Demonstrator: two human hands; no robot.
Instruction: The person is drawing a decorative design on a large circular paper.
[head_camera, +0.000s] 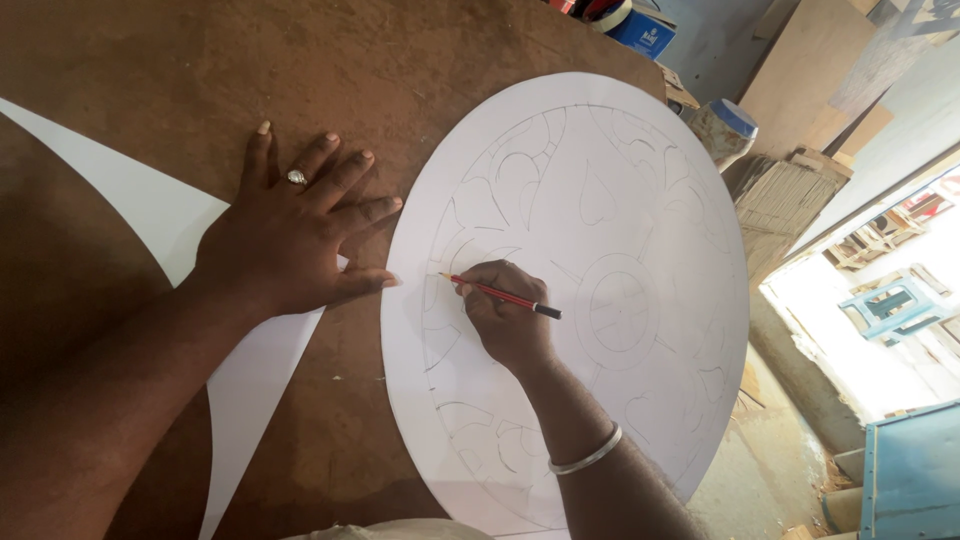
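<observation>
A: Position of the right hand (505, 315)?

B: It rests on the white disc (640, 170), left of centre. The fingers are clenched around a red pencil (497, 294); the tip touches the disc near its left edge, and the black end points toward the middle.

A: The disc itself?

B: It lies flat on the brown table (150, 70), with its far edge over the table's rim. Pencil lines cover it: a small wheel at the centre, leaf and drop shapes around it.

A: Left hand (290, 235)?

B: Flat on the table, palm down, fingers spread and released, grasping nothing. The thumb tip reaches the disc's left edge. A ring (296, 177) sits on one finger. Part of the hand lies on a white offcut sheet (130, 190) that runs beside the disc.

A: Anything on the right wrist?

B: One silver bangle (586, 456).

A: Containers?

B: One clear jar with a blue lid (722, 128), beyond the disc's upper right edge. Its contents look pale; I cannot tell what they are. A blue box (642, 33) stands further back, contents hidden. A stack of cardboard (785, 200) sits beside the jar.
</observation>
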